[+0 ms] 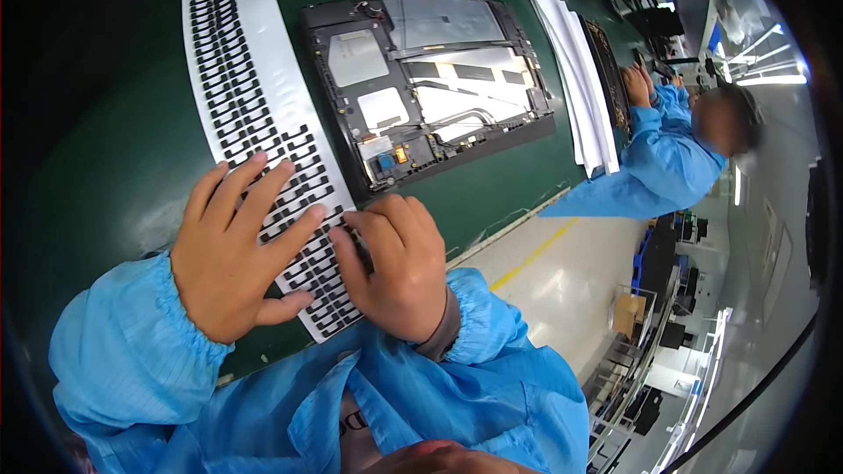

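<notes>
A long white backing sheet (277,61) lies slantwise on the green table, carrying rows of small black die-cut pieces (230,70). My left hand (233,250) rests flat across the lower part of this sheet, fingers spread and holding nothing. At the sheet's right edge, my right hand (395,263) is curled, with thumb and forefinger drawn together over the black pieces. What sits between those fingertips, if anything, is too small to make out. Beyond my right hand lies a black-framed electronic assembly (399,92) with silvery panels, cables and a small orange part.
White sheets (575,79) are stacked right of the assembly, next to a dark panel (608,70). A co-worker in a blue smock (654,167) works farther along the green table (114,132). Past the table edge, the pale floor (544,281) has a yellow line.
</notes>
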The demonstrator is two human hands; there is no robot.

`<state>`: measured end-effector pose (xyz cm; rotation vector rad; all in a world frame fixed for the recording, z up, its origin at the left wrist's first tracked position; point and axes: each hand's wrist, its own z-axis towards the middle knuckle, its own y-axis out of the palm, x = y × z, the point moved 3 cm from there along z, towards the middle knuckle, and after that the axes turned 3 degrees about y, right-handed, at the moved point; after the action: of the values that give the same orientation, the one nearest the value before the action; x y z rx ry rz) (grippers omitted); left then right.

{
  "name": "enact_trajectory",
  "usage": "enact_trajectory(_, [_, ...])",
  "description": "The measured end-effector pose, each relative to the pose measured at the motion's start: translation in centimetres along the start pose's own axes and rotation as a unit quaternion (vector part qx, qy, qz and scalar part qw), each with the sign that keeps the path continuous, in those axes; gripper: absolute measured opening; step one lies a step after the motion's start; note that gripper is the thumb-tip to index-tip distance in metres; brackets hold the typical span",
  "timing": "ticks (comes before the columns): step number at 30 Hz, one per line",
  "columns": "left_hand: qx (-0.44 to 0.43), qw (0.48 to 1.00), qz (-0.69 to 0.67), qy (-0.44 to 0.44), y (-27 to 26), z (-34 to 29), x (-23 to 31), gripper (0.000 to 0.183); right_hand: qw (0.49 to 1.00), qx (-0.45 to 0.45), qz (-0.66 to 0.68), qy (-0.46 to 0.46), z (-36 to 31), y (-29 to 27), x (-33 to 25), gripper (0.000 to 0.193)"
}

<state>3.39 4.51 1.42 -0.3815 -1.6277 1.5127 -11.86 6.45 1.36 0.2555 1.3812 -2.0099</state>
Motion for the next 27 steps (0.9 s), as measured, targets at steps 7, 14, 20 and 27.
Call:
enact_trajectory(7, [0.015,1.0,0.001,0.014,-0.4,0.3,0.5,0.064,0.998,0.02,0.067,-0.004,-0.3,-0.7,0.0,0.022])
enact_trajectory(14, [-0.015,1.0,0.004,0.002,-0.8,0.7,0.5,0.065,0.941,0.115,0.299,0.111,-0.5,-6.3,5.5,0.01])
enact_trajectory(20, [0.066,0.998,0.009,0.021,-3.1,4.0,1.5,0.056,0.834,0.202,0.388,0.335,-1.7,-12.9,16.1,0.009])
enact_trajectory(27, [0.02,0.977,-0.022,0.211,-1.9,14.3,3.9,0.047,0.913,0.119,0.311,0.236,1.7,-13.5,18.1,0.008])
